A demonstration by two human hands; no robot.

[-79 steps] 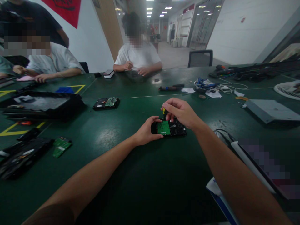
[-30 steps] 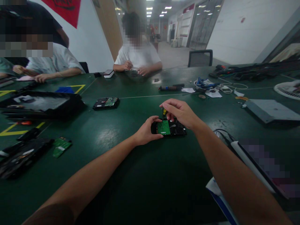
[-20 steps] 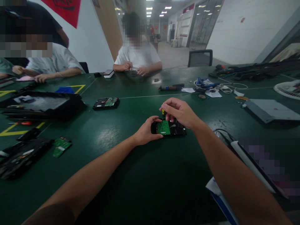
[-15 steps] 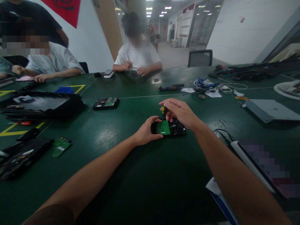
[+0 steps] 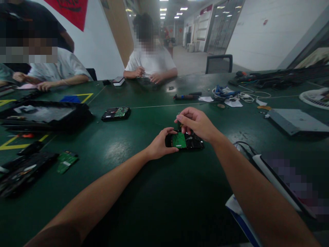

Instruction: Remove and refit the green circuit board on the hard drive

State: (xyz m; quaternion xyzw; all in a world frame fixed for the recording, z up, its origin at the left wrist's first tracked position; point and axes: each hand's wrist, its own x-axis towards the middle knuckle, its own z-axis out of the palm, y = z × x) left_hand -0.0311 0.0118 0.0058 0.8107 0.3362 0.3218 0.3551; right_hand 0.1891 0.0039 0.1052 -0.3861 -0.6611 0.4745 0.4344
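A hard drive (image 5: 179, 141) with a green circuit board lies on the dark green table in front of me. My left hand (image 5: 159, 144) grips its left end, thumb along the near edge and fingers at the far edge. Over the drive's far side, my right hand (image 5: 197, 122) is closed around a small screwdriver (image 5: 179, 125), its handle mostly covered by the fingers. The screwdriver's tip is hidden behind the hand, so I cannot tell whether it touches the drive.
Another hard drive (image 5: 116, 113) lies further left. A loose green circuit board (image 5: 67, 161) sits beside black casings (image 5: 28, 168). To the right are a grey metal box (image 5: 298, 120), cables (image 5: 226, 92) and a tablet-like device (image 5: 277, 185). A person (image 5: 151, 63) works across the table.
My right hand has turned slightly around the screwdriver, and its yellow and black handle shows less than before. My left hand and the hard drive stay in place.
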